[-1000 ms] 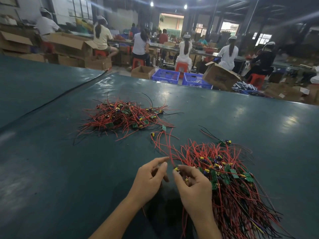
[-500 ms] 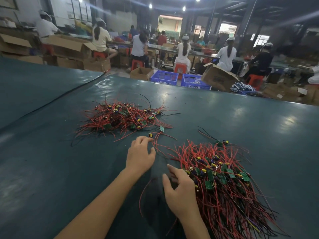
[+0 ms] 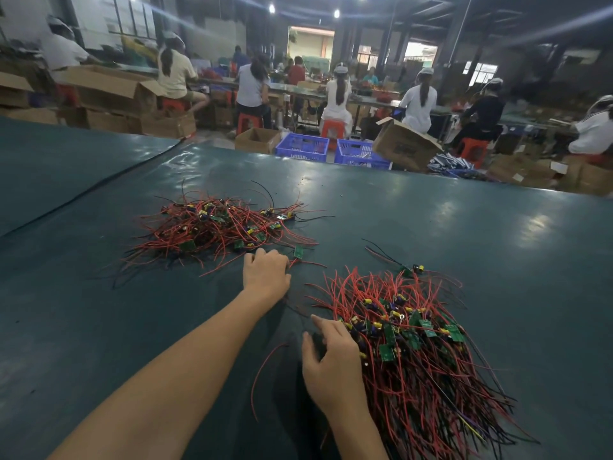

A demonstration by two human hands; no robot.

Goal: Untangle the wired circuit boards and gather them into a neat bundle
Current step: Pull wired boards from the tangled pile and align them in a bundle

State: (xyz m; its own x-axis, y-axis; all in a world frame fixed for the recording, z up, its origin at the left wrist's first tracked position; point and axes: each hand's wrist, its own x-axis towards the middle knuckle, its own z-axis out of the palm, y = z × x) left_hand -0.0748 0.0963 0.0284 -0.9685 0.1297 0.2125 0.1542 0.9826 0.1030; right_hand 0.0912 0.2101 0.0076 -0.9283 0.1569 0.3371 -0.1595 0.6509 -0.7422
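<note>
A tangled pile of wired circuit boards (image 3: 215,230), red and black wires with small green boards, lies at the centre left of the dark green table (image 3: 464,227). A combed bundle (image 3: 414,353) with its wires running toward me lies at the right. My left hand (image 3: 265,273) reaches to the near edge of the tangled pile, its fingers curled down over the red wires of a loose green board (image 3: 298,251). My right hand (image 3: 331,363) rests with relaxed fingers against the left side of the bundle, touching its boards.
One stray board with black wires (image 3: 406,267) lies just beyond the bundle. A single red wire (image 3: 265,366) curls on the table left of my right hand. Past the far edge stand blue crates (image 3: 302,147), cardboard boxes (image 3: 406,147) and seated workers.
My left hand has left the bundle and moved forward and left to the tangled pile, closing on wires there. My right hand has lowered onto the side of the bundle.
</note>
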